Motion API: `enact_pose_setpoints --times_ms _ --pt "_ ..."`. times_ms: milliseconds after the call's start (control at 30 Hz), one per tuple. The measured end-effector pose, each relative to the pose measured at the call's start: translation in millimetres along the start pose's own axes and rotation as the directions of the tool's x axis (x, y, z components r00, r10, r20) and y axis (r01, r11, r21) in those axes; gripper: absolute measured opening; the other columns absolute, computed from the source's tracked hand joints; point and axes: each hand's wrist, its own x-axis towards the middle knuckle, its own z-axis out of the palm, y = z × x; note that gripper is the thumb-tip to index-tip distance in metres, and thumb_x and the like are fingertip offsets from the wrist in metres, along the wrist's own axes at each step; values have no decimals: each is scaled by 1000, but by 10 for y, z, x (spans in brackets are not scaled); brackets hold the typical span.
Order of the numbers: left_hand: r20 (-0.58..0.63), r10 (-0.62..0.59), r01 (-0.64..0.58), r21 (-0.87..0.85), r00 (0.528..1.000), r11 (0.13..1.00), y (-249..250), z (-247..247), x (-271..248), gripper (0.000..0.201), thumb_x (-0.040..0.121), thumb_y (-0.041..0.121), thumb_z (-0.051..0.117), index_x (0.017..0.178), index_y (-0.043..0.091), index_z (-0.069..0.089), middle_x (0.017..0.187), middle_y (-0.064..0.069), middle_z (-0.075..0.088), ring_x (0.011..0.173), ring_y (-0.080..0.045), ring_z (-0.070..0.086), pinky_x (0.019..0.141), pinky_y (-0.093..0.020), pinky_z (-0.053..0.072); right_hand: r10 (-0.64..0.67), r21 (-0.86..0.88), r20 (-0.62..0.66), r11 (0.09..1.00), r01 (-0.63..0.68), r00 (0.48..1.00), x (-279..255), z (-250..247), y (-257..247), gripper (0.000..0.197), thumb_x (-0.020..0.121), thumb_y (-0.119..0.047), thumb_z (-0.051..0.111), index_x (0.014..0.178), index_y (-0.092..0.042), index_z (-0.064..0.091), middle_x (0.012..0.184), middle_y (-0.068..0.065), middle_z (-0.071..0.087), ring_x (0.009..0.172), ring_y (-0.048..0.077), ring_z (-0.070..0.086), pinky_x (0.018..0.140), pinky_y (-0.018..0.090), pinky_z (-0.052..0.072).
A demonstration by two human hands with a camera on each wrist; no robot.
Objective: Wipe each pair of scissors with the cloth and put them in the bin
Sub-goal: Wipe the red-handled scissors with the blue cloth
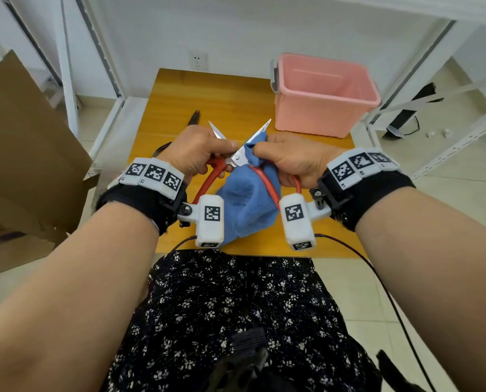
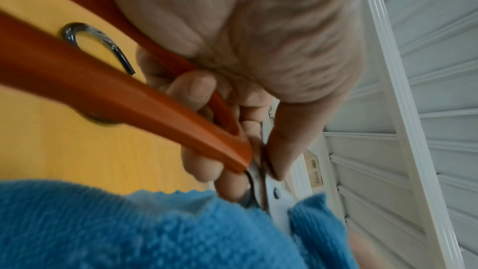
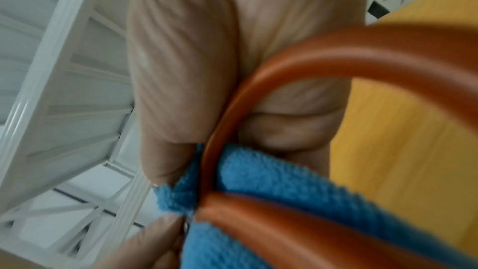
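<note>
Red-handled scissors (image 1: 237, 160) are held above the wooden table (image 1: 179, 91) with their blades spread wide. My left hand (image 1: 205, 154) grips them at the pivot and left handle (image 2: 116, 93). A blue cloth (image 1: 244, 210) is wrapped round the right blade near the pivot, and my right hand (image 1: 287, 159) pinches it there. The rest of the cloth hangs down over the right handle (image 3: 258, 93). A pink bin (image 1: 324, 114) stands open at the table's far right. Black scissors (image 1: 194, 118) lie on the table beyond my left hand, partly hidden by it.
White metal shelving (image 1: 106, 80) flanks the table on both sides. A large cardboard box (image 1: 24, 154) stands at the left. Cables (image 1: 377, 278) trail from the wrist cameras over the table's near edge.
</note>
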Motion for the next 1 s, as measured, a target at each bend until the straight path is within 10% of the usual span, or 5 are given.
enact_pose_setpoints --times_ms 167,367,633,867,1000 --pt "37 3 -5 75 999 997 56 -66 -43 22 89 13 68 70 3 61 64 -15 67 46 -20 59 39 -21 32 -14 122 34 993 10 999 -37 -132 69 24 97 -4 43 108 0 64 92 13 66 77 20 65 70 34 60" --pt "17 7 -8 68 1000 998 55 -25 -23 22 85 16 71 89 -4 63 87 -36 64 60 -32 60 56 -37 37 -103 14 -117 994 105 988 -35 -42 79 16 95 -20 62 87 -6 66 73 6 67 65 16 63 60 28 55" --pt "-17 -10 11 58 1000 998 -45 51 24 19 89 14 68 75 5 58 77 -26 63 48 -25 56 45 -25 33 -169 -110 -232 983 146 958 99 38 134 32 91 -22 68 108 5 67 105 29 69 87 29 65 93 51 53" --pt "2 -3 3 82 1000 997 -94 32 56 46 88 13 71 43 20 61 62 -19 63 47 -26 53 36 -20 28 -98 117 -113 987 111 989 84 -44 233 14 95 -1 57 107 1 65 92 13 70 82 20 67 81 35 56" --pt "-33 -13 14 42 999 999 -137 -16 69 28 89 16 69 91 -11 63 81 -34 65 46 -25 58 37 -21 33 -89 352 -195 923 154 977 80 -121 296 14 96 -3 56 106 0 64 90 12 71 76 20 70 72 33 61"
